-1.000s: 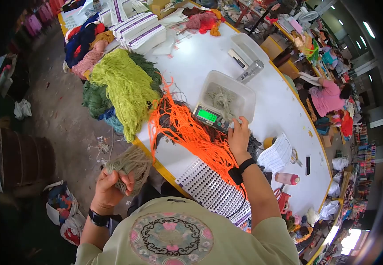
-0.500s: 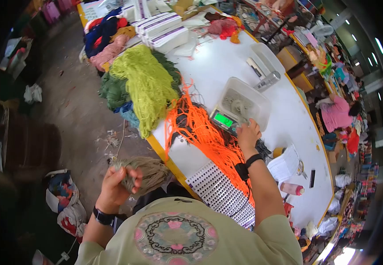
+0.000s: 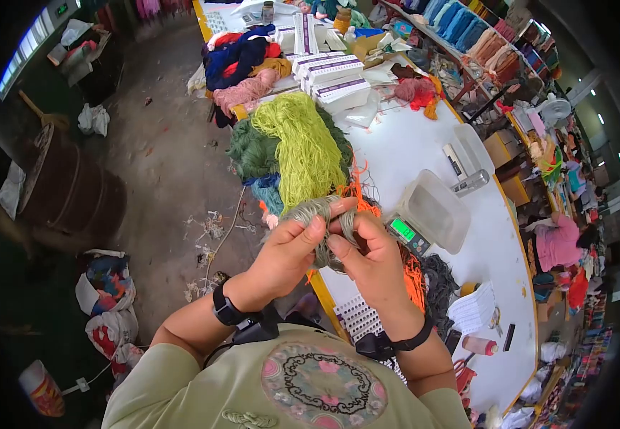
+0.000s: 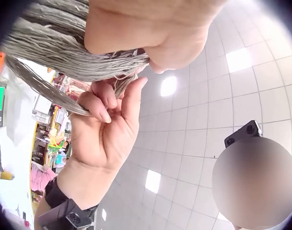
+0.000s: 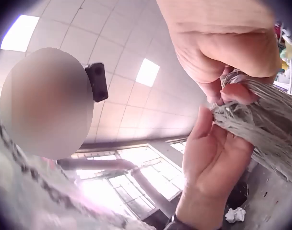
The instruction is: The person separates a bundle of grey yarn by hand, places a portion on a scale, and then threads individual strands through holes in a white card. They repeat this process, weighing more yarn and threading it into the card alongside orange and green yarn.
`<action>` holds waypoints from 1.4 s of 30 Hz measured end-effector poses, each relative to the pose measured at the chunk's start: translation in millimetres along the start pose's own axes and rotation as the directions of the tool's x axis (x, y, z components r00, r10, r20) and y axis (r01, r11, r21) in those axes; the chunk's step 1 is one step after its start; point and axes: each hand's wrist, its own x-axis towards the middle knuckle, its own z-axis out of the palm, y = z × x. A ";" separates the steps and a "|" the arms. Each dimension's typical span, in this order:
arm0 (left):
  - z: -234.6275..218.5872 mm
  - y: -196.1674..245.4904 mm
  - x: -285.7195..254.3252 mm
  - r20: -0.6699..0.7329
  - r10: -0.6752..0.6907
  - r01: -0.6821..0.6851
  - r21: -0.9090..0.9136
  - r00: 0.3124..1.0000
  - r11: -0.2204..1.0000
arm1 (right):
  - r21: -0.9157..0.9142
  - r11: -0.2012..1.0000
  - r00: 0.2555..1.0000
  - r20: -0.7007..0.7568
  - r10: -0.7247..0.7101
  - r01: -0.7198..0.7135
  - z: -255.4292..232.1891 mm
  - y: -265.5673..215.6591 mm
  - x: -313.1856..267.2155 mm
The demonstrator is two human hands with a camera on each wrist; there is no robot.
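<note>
A hank of grey-green yarn (image 3: 317,214) is held up in front of the chest, over the table's near edge. My left hand (image 3: 281,254) grips the thick bundle, thumb on top. From the other side my right hand (image 3: 378,261) pinches a thinner lock of the same yarn, and the two thumbs come close together. In the left wrist view, that lock (image 4: 45,88) runs between the curled fingers of the right hand (image 4: 102,136). The right wrist view shows strand ends (image 5: 225,117) at the left hand's thumb. Beyond the hands sits a digital scale (image 3: 404,230) with a clear plastic tub (image 3: 442,214).
Lime-green yarn (image 3: 303,143) lies at the table's left edge, beside dark green yarn (image 3: 249,146). Orange cord (image 3: 413,279) spreads under and beside the hands. White boxes (image 3: 331,75) stack farther back. At right are a white cloth (image 3: 473,311) and a pink bottle (image 3: 480,346).
My right hand has left the scale and come to the hank, and the grey strands are gone from the tub. My left hand has lifted the hank up and to the right.
</note>
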 end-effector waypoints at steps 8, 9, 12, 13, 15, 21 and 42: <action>-7.7 34.8 -21.0 0.121 -0.034 0.034 0.006 0.992 0.999 | 0.099 0.990 0.989 -0.116 -0.092 0.104 33.4 -10.6 -12.2; -9.6 39.0 -22.9 0.127 -0.034 0.033 0.007 0.991 0.999 | 0.096 0.989 0.988 -0.120 -0.097 0.109 38.5 -16.0 -13.1; -16.4 47.5 -26.1 0.217 -0.056 0.056 0.004 0.975 0.998 | 0.228 0.971 0.991 -0.122 -0.046 0.073 53.2 -31.2 -13.4; -19.8 46.1 -26.7 0.184 -0.037 0.031 0.038 0.982 0.999 | 0.211 0.975 0.989 -0.142 -0.042 0.072 57.3 -32.1 -13.2; -21.9 49.9 -29.2 0.158 -0.018 0.007 0.074 0.987 0.997 | 0.194 0.978 0.985 -0.166 -0.040 0.073 63.2 -32.2 -13.6; -22.5 62.2 -33.0 0.171 -0.003 -0.005 0.049 0.985 0.999 | -0.195 0.965 0.973 -0.114 -0.201 0.177 67.4 -12.0 -11.0; -51.9 78.2 -30.9 0.234 -0.157 0.215 -0.246 0.959 0.945 | 0.640 0.755 0.874 -0.439 0.208 0.142 -45.6 -13.0 16.9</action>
